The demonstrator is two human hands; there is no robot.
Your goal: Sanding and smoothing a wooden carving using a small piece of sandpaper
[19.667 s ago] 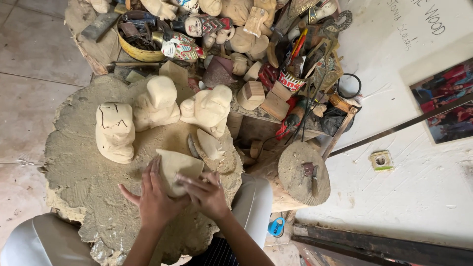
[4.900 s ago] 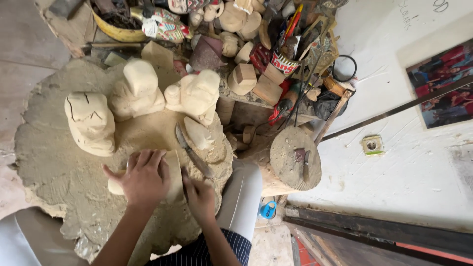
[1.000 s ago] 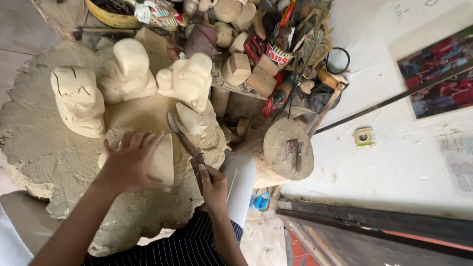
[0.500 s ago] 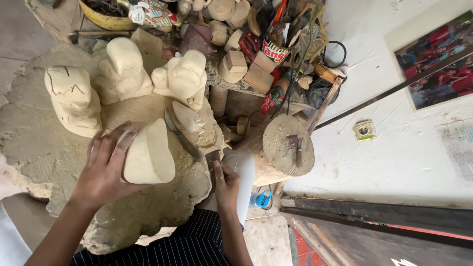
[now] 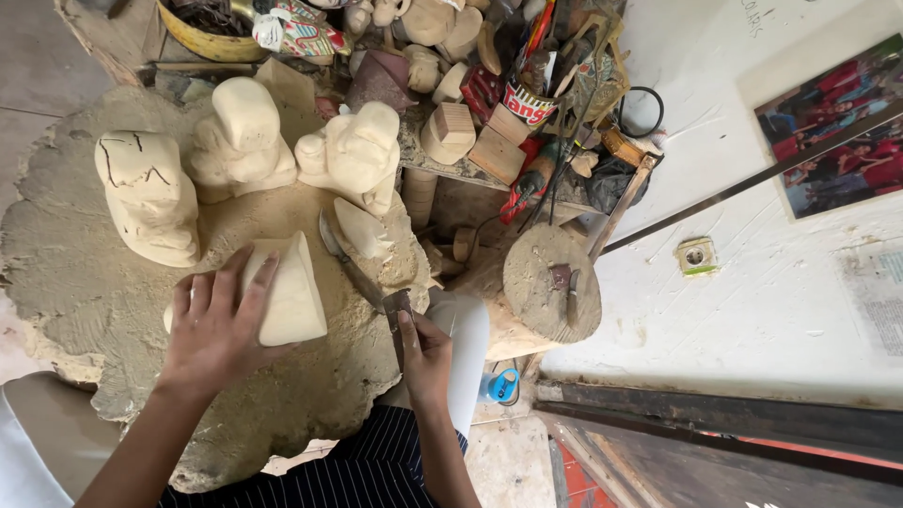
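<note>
Fingers of the left hand (image 5: 218, 331) grip a pale wood block (image 5: 287, 292) in the middle of the big stump (image 5: 66, 273), while the right hand (image 5: 425, 353) is closed around a curved carving knife (image 5: 353, 271) beside it.

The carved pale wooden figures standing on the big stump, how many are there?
3. One cracked figure stands at the left, one behind in the middle, one at the right near the clutter. The left hand holds a separate plain block. More may hide among the clutter.
</note>
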